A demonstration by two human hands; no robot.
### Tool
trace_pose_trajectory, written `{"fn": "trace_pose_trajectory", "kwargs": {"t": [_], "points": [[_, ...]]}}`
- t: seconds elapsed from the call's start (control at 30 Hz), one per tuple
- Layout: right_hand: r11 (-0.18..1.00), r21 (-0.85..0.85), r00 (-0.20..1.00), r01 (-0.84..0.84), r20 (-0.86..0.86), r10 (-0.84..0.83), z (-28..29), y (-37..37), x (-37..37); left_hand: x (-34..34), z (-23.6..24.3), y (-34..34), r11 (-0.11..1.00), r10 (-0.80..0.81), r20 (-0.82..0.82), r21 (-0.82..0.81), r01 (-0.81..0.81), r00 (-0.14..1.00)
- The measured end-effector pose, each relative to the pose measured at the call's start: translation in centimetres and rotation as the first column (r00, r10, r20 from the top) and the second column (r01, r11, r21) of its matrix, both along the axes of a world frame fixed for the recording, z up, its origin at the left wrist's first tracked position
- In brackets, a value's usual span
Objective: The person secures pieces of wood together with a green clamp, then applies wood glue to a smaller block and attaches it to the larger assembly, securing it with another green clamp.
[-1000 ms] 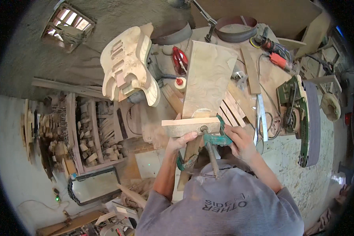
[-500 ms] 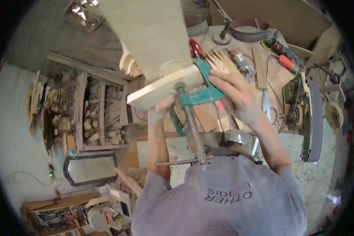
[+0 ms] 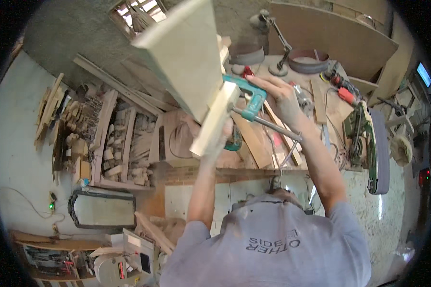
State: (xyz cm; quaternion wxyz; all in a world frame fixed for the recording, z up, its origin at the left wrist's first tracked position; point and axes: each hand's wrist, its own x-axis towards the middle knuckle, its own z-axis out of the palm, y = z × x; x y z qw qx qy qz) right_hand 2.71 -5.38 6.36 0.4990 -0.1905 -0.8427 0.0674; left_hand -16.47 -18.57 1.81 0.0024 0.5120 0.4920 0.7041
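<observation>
In front of me a wide, pale tapered board stands tilted, with a thick wooden strip across its near end. A teal G-clamp grips this strip, its long threaded screw and crossbar sticking out to the right. My right hand is wrapped over the clamp's frame, fingers along its top. My left hand, partly hidden and blurred, holds the wooden strip low down. Beside it shows another teal clamp part; I cannot tell whether it belongs to a second clamp.
Behind lies a workbench with loose wood strips, a red-and-black power tool, a desk lamp and a round sanding-belt loop. A belt sander stands right. Shelves of offcuts are left.
The board and strip have swung to a steeper tilt and moved slightly right. The clamp's screw now points right instead of toward me. Both hands have turned along with them.
</observation>
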Motion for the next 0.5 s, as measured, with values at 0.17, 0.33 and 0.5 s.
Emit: {"fn": "trace_pose_trajectory", "kwargs": {"t": [0.17, 0.33, 0.5], "points": [[0.994, -0.113, 0.997, 0.001, -0.079, -0.01, -1.4, 0.7, -1.6, 0.9, -1.7, 0.4, 0.995, -0.099, 0.043, 0.017, 0.098, 0.994], [0.974, -0.218, 0.992, -0.067, -0.117, 0.042, -3.4, 2.2, -0.3, 1.8, -1.4, 0.9, 0.995, -0.1, 0.016, 0.032, 0.099, 0.995], [0.837, -0.546, 0.888, -0.032, -0.399, -0.227, -4.5, -3.1, 4.5, 0.6, -0.7, 0.7, 0.999, -0.01, -0.107, 0.049, 0.015, 0.994]]}}
